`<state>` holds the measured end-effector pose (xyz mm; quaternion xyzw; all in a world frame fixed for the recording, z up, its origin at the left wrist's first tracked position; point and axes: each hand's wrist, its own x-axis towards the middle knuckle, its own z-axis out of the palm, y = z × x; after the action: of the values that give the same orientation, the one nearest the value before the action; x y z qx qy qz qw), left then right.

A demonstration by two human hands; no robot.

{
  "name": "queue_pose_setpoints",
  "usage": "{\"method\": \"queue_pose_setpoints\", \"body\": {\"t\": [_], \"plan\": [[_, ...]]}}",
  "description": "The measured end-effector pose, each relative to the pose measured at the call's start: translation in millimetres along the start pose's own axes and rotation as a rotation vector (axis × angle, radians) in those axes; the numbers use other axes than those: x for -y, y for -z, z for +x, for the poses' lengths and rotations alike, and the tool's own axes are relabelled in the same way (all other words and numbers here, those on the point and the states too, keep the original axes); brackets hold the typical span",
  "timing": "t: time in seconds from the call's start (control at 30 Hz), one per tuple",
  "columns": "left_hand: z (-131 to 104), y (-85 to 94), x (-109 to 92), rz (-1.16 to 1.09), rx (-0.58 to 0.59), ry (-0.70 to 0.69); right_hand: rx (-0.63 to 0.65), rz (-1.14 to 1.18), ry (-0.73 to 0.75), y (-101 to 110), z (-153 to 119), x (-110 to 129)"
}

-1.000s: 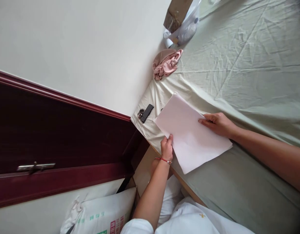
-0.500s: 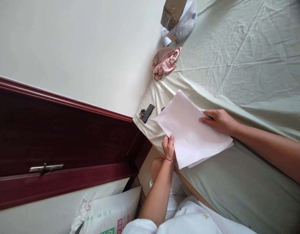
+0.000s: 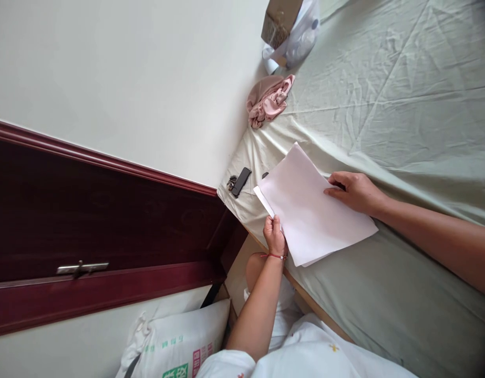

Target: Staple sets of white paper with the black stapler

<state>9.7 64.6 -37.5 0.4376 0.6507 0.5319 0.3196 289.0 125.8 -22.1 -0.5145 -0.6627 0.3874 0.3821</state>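
Observation:
A small stack of white paper sheets (image 3: 313,210) is held up over the pale green bedsheet (image 3: 408,115). My left hand (image 3: 275,236), with a red string at the wrist, pinches the stack's lower left edge between thumb and fingers. On the opposite edge, my right hand (image 3: 354,191) grips the paper, thumb on top and the other fingers partly hidden. The sheets are slightly out of line at the left and bottom edges.
Near the bed's corner lie a black phone-like object (image 3: 241,182) and keys (image 3: 231,182). Farther back are a pink cloth (image 3: 269,100), a cardboard box (image 3: 280,21) and a plastic bag (image 3: 303,39). A white sack (image 3: 187,336) stands below, beside dark red wood (image 3: 88,210).
The top sheet has shifted slightly against those beneath, so a strip of a lower sheet now shows at the left edge. Both hands keep their hold.

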Motion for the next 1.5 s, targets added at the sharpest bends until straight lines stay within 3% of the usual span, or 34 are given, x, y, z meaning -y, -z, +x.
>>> {"method": "queue_pose_setpoints", "body": {"t": [0.63,0.8,1.0,1.27,1.5], "plan": [[3.1,0.6,1.6,0.276,-0.147,-0.071,-0.052,-0.129,-0.036,1.9,-3.4,6.7],[4.3,1.3,7.4,0.234,-0.161,-0.107,-0.051,-0.137,-0.081,1.8,-3.3,4.9],[6.8,5.3,8.2,0.209,-0.162,-0.030,-0.086,-0.132,-0.048,0.2,-1.5,5.3],[2.2,3.3,-0.4,0.165,-0.130,-0.028,0.042,-0.111,-0.040,3.0,0.9,0.6],[0.6,0.6,-4.5,0.130,-0.129,-0.049,0.059,-0.147,-0.040,2.9,1.6,1.5]]}}
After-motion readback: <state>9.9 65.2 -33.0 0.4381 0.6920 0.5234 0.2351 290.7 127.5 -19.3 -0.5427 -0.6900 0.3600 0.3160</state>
